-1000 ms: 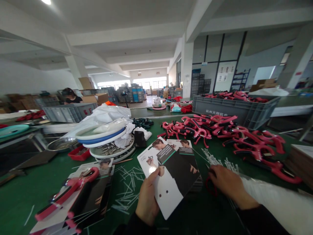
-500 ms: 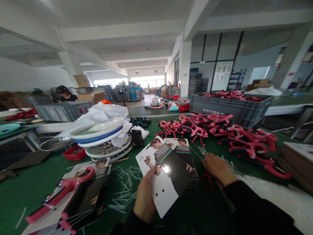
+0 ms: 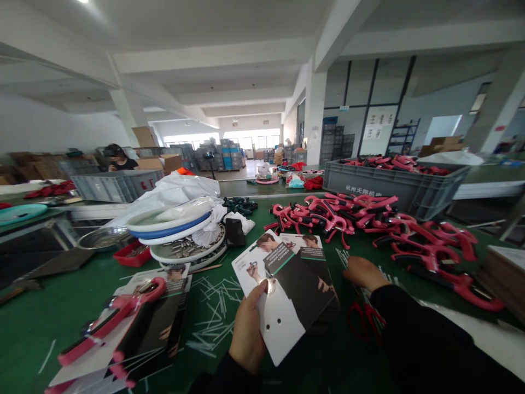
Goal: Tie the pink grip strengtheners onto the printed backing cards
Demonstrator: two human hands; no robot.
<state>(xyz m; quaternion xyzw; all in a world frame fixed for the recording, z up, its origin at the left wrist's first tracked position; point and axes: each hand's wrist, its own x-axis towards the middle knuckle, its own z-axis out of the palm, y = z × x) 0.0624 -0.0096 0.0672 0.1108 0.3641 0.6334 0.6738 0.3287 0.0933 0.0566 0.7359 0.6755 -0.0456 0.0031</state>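
Note:
My left hand (image 3: 247, 334) grips a printed packaging card (image 3: 287, 295) with two punched holes, thumb on its front. Behind it lies a stack of similar cards (image 3: 314, 254). My right hand (image 3: 364, 273) is over a bundle of thin white cable ties (image 3: 342, 260), fingers curled down; their tips are hidden, so what they pinch cannot be made out. Red-handled scissors (image 3: 363, 323) lie just below that hand. On the left, pink-and-black hand grips (image 3: 118, 312) rest on cards, with white ties around them. Loose cut tie pieces (image 3: 217, 303) are scattered on the green table (image 3: 164, 372).
A heap of pink hand grips (image 3: 340, 216) spreads across the back right, before a grey crate (image 3: 377, 186) of more. Stacked hoops (image 3: 172, 227) and a red tray (image 3: 132, 254) stand at left. Brown card stacks (image 3: 502, 279) sit far right. Another person (image 3: 118, 158) is in the background.
My right hand has drawn its fingers in over the cable ties, and more of the scissors shows below it. The view has shifted slightly; my left hand still holds the card.

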